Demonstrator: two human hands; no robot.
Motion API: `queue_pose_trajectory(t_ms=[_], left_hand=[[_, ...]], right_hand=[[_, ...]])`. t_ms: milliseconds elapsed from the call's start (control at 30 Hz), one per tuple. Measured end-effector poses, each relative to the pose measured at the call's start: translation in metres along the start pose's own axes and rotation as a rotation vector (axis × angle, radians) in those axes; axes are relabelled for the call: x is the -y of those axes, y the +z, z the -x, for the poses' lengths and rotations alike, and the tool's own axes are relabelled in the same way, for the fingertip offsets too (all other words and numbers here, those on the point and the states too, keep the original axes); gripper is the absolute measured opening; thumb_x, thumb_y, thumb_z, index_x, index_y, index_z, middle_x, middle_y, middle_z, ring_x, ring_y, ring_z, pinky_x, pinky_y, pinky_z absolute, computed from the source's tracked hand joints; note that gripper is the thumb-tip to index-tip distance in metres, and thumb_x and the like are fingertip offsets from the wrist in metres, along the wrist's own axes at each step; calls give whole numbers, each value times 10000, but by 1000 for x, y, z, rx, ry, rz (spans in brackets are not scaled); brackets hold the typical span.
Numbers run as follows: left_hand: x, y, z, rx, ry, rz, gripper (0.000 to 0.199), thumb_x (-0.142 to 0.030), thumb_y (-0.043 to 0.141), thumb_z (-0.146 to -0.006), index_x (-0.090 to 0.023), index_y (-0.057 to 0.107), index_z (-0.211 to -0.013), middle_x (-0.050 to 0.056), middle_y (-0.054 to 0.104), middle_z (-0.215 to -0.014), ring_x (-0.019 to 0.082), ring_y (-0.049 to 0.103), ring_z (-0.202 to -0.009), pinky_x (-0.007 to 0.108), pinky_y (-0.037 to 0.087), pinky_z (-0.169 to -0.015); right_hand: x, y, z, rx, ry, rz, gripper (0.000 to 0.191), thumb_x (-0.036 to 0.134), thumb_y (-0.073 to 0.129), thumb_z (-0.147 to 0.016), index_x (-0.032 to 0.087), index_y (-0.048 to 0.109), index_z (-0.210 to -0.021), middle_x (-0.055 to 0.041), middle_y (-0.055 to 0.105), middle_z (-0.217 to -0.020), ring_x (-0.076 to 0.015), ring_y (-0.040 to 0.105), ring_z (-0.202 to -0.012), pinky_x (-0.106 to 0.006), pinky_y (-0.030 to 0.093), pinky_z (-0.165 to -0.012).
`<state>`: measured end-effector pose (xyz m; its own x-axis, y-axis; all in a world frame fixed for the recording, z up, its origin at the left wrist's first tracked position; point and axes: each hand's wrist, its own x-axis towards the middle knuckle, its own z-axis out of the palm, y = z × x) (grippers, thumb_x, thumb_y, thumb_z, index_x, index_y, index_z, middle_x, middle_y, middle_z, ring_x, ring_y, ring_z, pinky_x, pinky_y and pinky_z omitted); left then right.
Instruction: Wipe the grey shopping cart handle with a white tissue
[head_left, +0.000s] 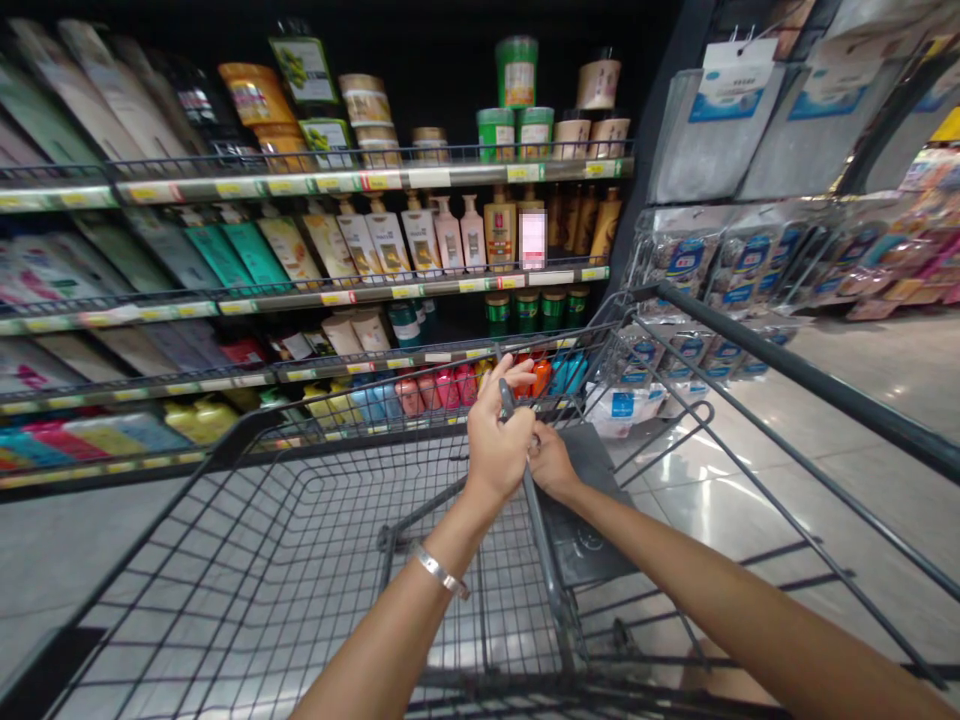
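- Left hand (499, 440), bracelet (441, 572) at wrist: thumb closed round grey bar (543, 535), fingers partly spread.
- Right hand (553, 462): curled against same bar; grip partly hidden.
- Bar: upright-leaning within cart (232, 440), beside grey panel (577, 545). Both hands placed, neither released; handling seemingly midway.
- Shelves (420, 178): bottles (386, 243), beyond cart.

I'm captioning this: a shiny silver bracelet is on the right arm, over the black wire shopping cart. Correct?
The arm is wrong: the head view shows the shiny silver bracelet on the left arm, over the black wire shopping cart.
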<state>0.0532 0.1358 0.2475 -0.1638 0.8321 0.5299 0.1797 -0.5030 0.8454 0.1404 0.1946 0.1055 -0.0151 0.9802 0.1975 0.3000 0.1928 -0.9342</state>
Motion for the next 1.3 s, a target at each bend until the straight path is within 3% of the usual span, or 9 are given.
queue_pose_trajectory(t_ms=[167, 367, 500, 633, 767, 900, 1033, 1300], left_hand=[[2, -2, -1, 9, -8, 1, 228, -136, 449, -652, -198, 593, -817, 58, 684, -1094, 228, 429, -1297, 446, 311, -1100], [5, -1, -3, 21, -13, 22, 85, -260, 508, -769, -191, 557, -761, 88, 684, -1049, 229, 446, -1277, 437, 312, -1090], [12, -5, -4, 66, 40, 7, 241, -412, 503, -829, -184, 583, -820, 108, 663, -1111, 242, 427, -1292, 437, 324, -1080], [19, -12, -4, 121, 157, -51, 389, -545, 424, -860, -190, 580, -858, 120, 633, -1174, 261, 414, -1301, 463, 318, -1079], [21, -14, -2, 140, 211, -93, 418, -559, 392, -877, -185, 575, -906, 130, 611, -1206, 261, 414, -1302, 467, 304, -1087], [21, -14, -1, 141, 259, -119, 417, -545, 379, -889, -183, 564, -983, 133, 602, -1210, 246, 424, -1294, 449, 313, -1087], [21, -14, -1, 137, 275, -143, 412, -543, 367, -894, -189, 557, -981, 127, 607, -1195, 243, 446, -1273, 449, 334, -1072], [19, -13, 0, 130, 284, -151, 404, -521, 363, -899, -177, 562, -974, 133, 610, -1182, 248, 458, -1257, 442, 344, -1062]], right_hand=[[20, -6, 4, 15, 251, -48, 84, 134, 496, -534, 206, 458, -559, 51, 475, -556, -123, 455, -582, -246, 394, -596], [72, -29, 18, 146, 426, -316, 183, 108, 466, -497, 200, 500, -652, 75, 489, -509, -102, 448, -456, -211, 347, -444], [114, -40, 21, 105, 349, -417, 225, 59, 455, -483, 193, 511, -654, 69, 518, -546, -92, 467, -497, -199, 339, -468], [135, -49, 33, 77, 290, -439, 187, 71, 512, -531, 191, 511, -674, 65, 518, -577, -94, 465, -532, -208, 353, -510], [137, -54, 56, 88, 2, -274, 146, 118, 505, -623, 189, 547, -744, 23, 557, -709, -132, 523, -674, -247, 411, -632], [135, -56, 69, 102, -243, -65, 250, 71, 396, -653, 188, 560, -801, -23, 573, -859, -163, 547, -848, -281, 422, -779], [122, -56, 66, 115, -178, -64, 215, 101, 417, -675, 193, 538, -827, -12, 582, -805, -171, 563, -809, -290, 435, -770], [67, -51, 66, 232, 80, 0, 54, 169, 513, -621, 197, 516, -667, 19, 558, -627, -150, 517, -627, -276, 447, -652]])
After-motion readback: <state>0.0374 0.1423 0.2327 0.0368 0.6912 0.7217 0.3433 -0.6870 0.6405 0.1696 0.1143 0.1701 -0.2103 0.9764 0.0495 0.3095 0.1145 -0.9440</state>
